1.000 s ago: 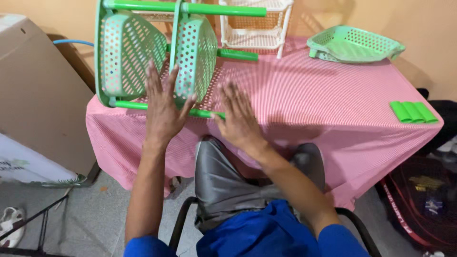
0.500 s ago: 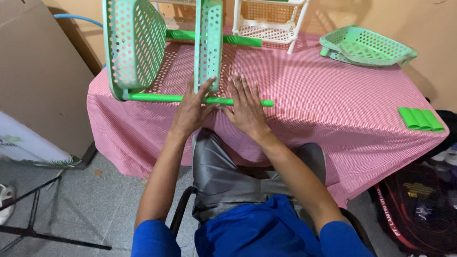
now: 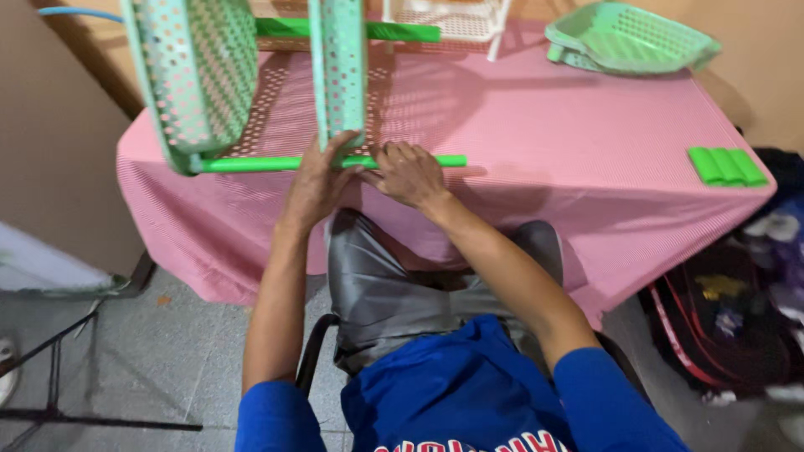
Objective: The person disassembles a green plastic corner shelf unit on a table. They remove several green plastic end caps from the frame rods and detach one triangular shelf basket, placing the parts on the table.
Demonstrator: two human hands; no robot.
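Table (image 3: 536,142) under a pink checked cloth, set against an orange-tan wall; grey tiled floor below, seen from above the seated person's lap.

Green plastic rack (image 3: 251,75), lying on its side at the table's near-left corner: two pale green perforated trays stand on edge, joined by bright green tubes. Lower tube (image 3: 251,164) runs along the table's front edge, left to right.

Left hand (image 3: 316,180): fingers curled up onto the tube just under the second tray's lower edge, clasping it there (thumb side hidden, so how far it wraps cannot be told).

Right hand (image 3: 408,173): just beside the left, knuckles up, fingers bent down over the same tube, gripping it. The tube's free end sticks out past this hand to the right.

Elsewhere on the table: a loose pale green tray (image 3: 632,38) at the far right corner; three short green tube pieces (image 3: 725,166) side by side near the right edge; a white rack (image 3: 444,21) at the back.
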